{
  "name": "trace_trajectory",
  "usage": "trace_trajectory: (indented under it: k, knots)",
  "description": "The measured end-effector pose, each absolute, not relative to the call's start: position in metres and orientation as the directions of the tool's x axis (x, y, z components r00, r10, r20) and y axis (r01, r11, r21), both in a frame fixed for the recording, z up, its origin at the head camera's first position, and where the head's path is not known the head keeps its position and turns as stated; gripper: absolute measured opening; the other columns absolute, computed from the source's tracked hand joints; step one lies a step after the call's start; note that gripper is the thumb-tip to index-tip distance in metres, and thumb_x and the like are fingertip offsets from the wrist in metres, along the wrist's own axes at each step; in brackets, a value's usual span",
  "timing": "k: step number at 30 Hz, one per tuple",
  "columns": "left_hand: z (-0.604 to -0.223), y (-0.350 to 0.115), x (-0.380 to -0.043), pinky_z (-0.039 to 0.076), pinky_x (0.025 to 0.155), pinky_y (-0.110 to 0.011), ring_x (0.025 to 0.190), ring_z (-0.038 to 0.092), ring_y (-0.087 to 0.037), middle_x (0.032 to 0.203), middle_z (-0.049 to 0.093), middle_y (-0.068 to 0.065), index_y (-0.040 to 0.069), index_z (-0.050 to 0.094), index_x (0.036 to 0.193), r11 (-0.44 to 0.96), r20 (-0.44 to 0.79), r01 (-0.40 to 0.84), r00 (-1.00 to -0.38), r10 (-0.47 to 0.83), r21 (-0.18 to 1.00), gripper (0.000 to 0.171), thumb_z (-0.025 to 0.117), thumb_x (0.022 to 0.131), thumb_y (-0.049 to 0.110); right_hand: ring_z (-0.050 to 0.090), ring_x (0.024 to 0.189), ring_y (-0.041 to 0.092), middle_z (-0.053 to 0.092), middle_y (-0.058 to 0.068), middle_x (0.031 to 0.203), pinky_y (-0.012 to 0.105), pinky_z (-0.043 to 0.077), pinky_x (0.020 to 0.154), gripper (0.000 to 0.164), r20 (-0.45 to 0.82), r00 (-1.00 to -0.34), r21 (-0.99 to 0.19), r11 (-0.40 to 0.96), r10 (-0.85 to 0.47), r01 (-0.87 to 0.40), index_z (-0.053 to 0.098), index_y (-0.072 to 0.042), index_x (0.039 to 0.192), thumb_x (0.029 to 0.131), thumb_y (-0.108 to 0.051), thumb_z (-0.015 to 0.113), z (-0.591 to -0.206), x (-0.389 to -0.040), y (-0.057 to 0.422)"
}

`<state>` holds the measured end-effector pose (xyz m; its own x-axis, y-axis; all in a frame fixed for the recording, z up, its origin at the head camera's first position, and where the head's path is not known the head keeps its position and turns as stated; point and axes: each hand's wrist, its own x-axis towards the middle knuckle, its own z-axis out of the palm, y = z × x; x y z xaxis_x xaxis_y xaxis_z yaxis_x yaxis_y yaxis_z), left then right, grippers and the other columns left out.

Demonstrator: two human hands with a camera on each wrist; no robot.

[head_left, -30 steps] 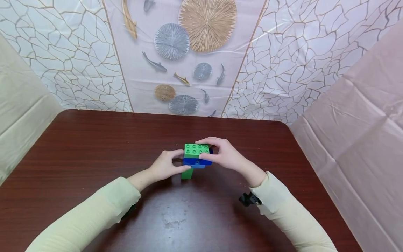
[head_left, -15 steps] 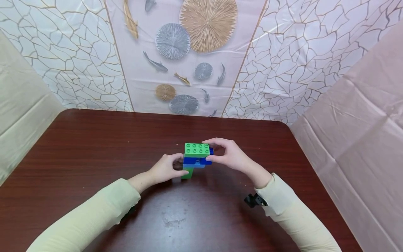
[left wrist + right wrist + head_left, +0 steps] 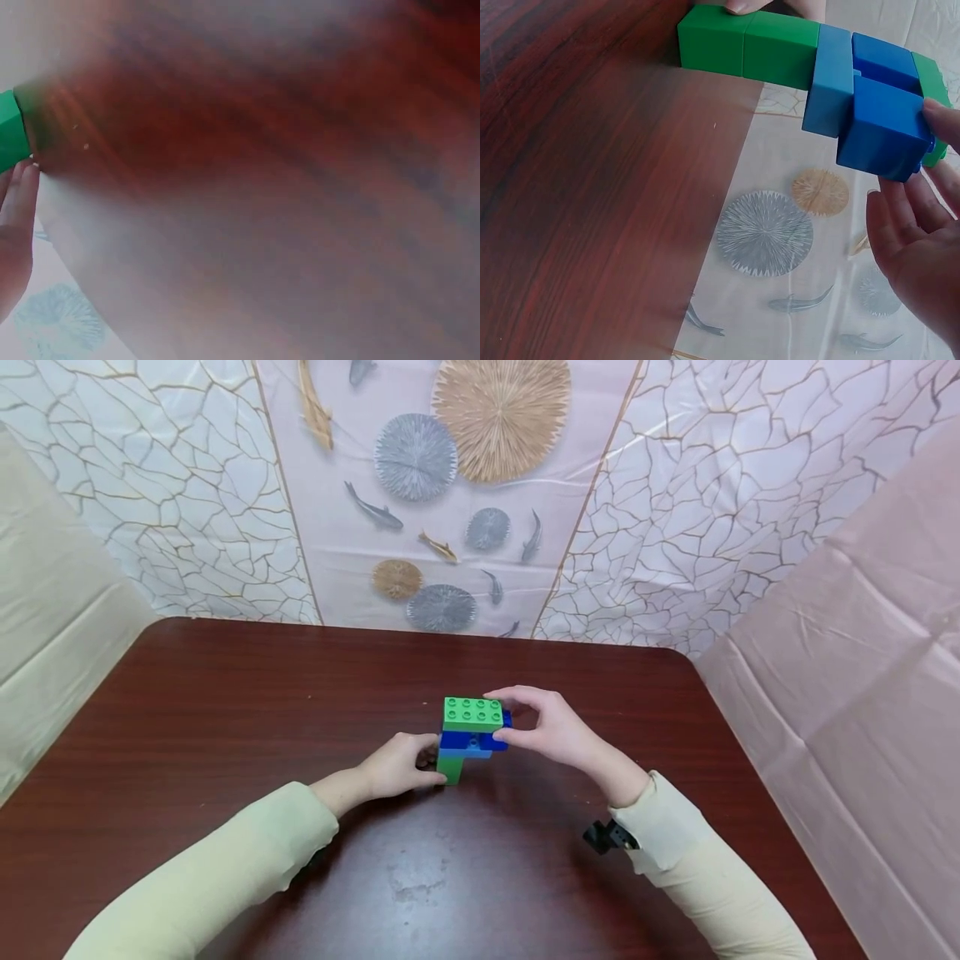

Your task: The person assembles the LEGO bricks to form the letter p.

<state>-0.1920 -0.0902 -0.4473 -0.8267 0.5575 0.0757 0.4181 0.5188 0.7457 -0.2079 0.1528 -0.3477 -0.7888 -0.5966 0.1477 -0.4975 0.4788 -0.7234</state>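
Note:
A standing stack of toy building bricks is between both hands. In the head view its studded green top brick (image 3: 473,714) lies over dark blue bricks (image 3: 455,741) and a light blue brick (image 3: 478,754), above a narrow green column (image 3: 450,768). The right wrist view shows the column as two green bricks (image 3: 780,49). My left hand (image 3: 396,767) grips the column low down, thumb on the near side, remaining fingers partly hidden behind it. My right hand (image 3: 551,727) pinches the upper right end, its thumb on a dark blue brick (image 3: 889,124) that juts out.
The stack and hands are over a dark red-brown wooden table (image 3: 225,710). Patterned cloth (image 3: 420,543) hangs beyond its far edge, and plain cloth panels (image 3: 847,635) border the sides. A small black device (image 3: 609,837) sits by the right cuff.
My left hand has slid down from the blue bricks to the green column. My right hand has shifted right, off the green top's middle to the stack's upper right end.

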Motion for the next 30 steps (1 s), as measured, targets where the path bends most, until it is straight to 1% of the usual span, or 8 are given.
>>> trace_trajectory:
  k: [3, 10, 15, 18, 21, 26, 28, 30]
  knots:
    - [-0.443, -0.088, -0.193, 0.054, 0.078, -0.025, 0.091, 0.067, -0.015, 0.101, 0.07, -0.007, 0.003, 0.057, 0.12, 0.539, 0.051, 0.417, -0.822, 0.568, 0.732, 0.044, 0.071, 0.083, 0.019, 0.061, 0.098, 0.023, 0.066, 0.012, 0.11, 0.045, 0.051, 0.086, 0.046, 0.149, -0.81, -0.729, 0.491, -0.566, -0.477, 0.058, -0.006, 0.123, 0.081, -0.011, 0.073, -0.346, -0.21, 0.152]
    - [-0.434, -0.084, -0.19, 0.054, 0.079, -0.027, 0.092, 0.066, -0.019, 0.101, 0.065, -0.011, -0.004, 0.046, 0.126, 0.549, -0.006, 0.384, -0.816, 0.578, 0.742, 0.049, 0.065, 0.088, 0.02, 0.059, 0.102, 0.027, 0.065, 0.013, 0.11, 0.04, 0.048, 0.088, 0.039, 0.18, -0.87, -0.766, 0.489, -0.46, -0.417, 0.058, -0.006, 0.117, 0.081, -0.011, 0.072, -0.348, -0.225, 0.151]
    - [-0.43, -0.082, -0.188, 0.052, 0.081, -0.027, 0.092, 0.063, -0.016, 0.103, 0.062, -0.01, -0.002, 0.024, 0.14, 0.502, -0.016, 0.334, -0.821, 0.571, 0.798, 0.071, 0.066, 0.087, 0.019, 0.059, 0.103, 0.027, 0.066, 0.015, 0.111, 0.033, 0.05, 0.081, 0.037, 0.157, -0.905, -0.8, 0.486, -0.395, -0.351, 0.06, -0.005, 0.119, 0.084, -0.014, 0.07, -0.351, -0.24, 0.154]
    - [-0.428, -0.08, -0.187, 0.052, 0.079, -0.026, 0.09, 0.061, -0.015, 0.104, 0.061, -0.01, 0.003, 0.008, 0.146, 0.453, -0.006, 0.321, -0.81, 0.586, 0.832, 0.094, 0.073, 0.08, 0.016, 0.06, 0.103, 0.026, 0.066, 0.016, 0.111, 0.027, 0.05, 0.077, 0.037, 0.123, -0.929, -0.817, 0.496, -0.349, -0.294, 0.061, -0.006, 0.12, 0.086, -0.017, 0.068, -0.354, -0.247, 0.157]
    - [-0.426, -0.078, -0.184, 0.052, 0.077, -0.023, 0.088, 0.06, -0.014, 0.105, 0.059, -0.011, 0.007, -0.004, 0.149, 0.424, 0.017, 0.334, -0.802, 0.598, 0.842, 0.11, 0.077, 0.074, 0.009, 0.061, 0.103, 0.025, 0.066, 0.017, 0.112, 0.028, 0.05, 0.081, 0.037, 0.083, -0.948, -0.833, 0.502, -0.306, -0.235, 0.061, -0.007, 0.122, 0.087, -0.019, 0.066, -0.356, -0.253, 0.158]
    - [-0.427, -0.073, -0.18, 0.052, 0.071, -0.02, 0.081, 0.06, -0.012, 0.102, 0.061, -0.012, 0.007, -0.009, 0.149, 0.387, 0.069, 0.365, -0.797, 0.6, 0.846, 0.109, 0.072, 0.077, 0.0, 0.061, 0.102, 0.026, 0.064, 0.017, 0.116, 0.041, 0.05, 0.09, 0.036, 0.019, -0.966, -0.863, 0.483, -0.259, -0.146, 0.06, -0.006, 0.122, 0.089, -0.021, 0.064, -0.361, -0.262, 0.159]
    - [-0.427, -0.072, -0.179, 0.052, 0.07, -0.02, 0.079, 0.061, -0.011, 0.101, 0.062, -0.013, 0.006, -0.009, 0.149, 0.371, 0.086, 0.372, -0.795, 0.6, 0.851, 0.106, 0.07, 0.079, 0.0, 0.061, 0.099, 0.025, 0.064, 0.018, 0.116, 0.04, 0.051, 0.089, 0.036, 0.003, -0.969, -0.87, 0.476, -0.249, -0.125, 0.06, -0.005, 0.122, 0.09, -0.022, 0.063, -0.363, -0.264, 0.158]
    - [-0.427, -0.071, -0.179, 0.052, 0.069, -0.02, 0.079, 0.061, -0.011, 0.1, 0.062, -0.013, 0.006, -0.008, 0.149, 0.366, 0.092, 0.371, -0.798, 0.595, 0.854, 0.104, 0.07, 0.079, 0.001, 0.061, 0.095, 0.022, 0.064, 0.017, 0.115, 0.034, 0.053, 0.085, 0.035, -0.009, -0.971, -0.875, 0.472, -0.238, -0.107, 0.06, -0.005, 0.121, 0.09, -0.022, 0.063, -0.365, -0.267, 0.157]
